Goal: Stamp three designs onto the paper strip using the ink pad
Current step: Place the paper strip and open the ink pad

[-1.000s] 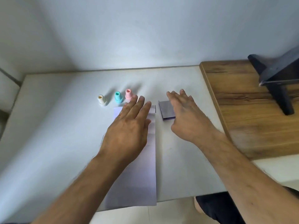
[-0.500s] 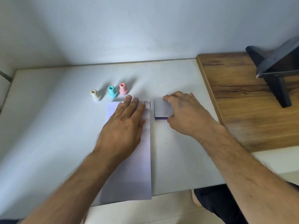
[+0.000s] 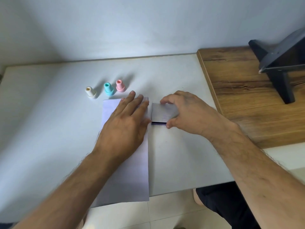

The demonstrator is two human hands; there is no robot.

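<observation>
A long white paper strip [image 3: 132, 176] lies on the white table and overhangs its front edge. My left hand [image 3: 127, 123] lies flat on the strip's upper part, fingers spread. Just right of the strip sits the square ink pad [image 3: 162, 113]. My right hand [image 3: 186, 113] grips its lid between fingers and thumb, and a dark gap shows under the lid's near edge. Three small stamps stand in a row behind the strip: a cream stamp [image 3: 90, 92], a teal stamp [image 3: 108, 89] and a pink stamp [image 3: 120, 85].
The white table [image 3: 49, 121] meets a wall at the back. A wooden surface [image 3: 244, 96] adjoins it on the right and carries a black stand [image 3: 280, 63]. My knee [image 3: 214, 200] shows below the table's front edge.
My left hand came down flat on the paper. My right hand closed around the ink pad's lid, and its near edge has lifted, showing a dark gap.
</observation>
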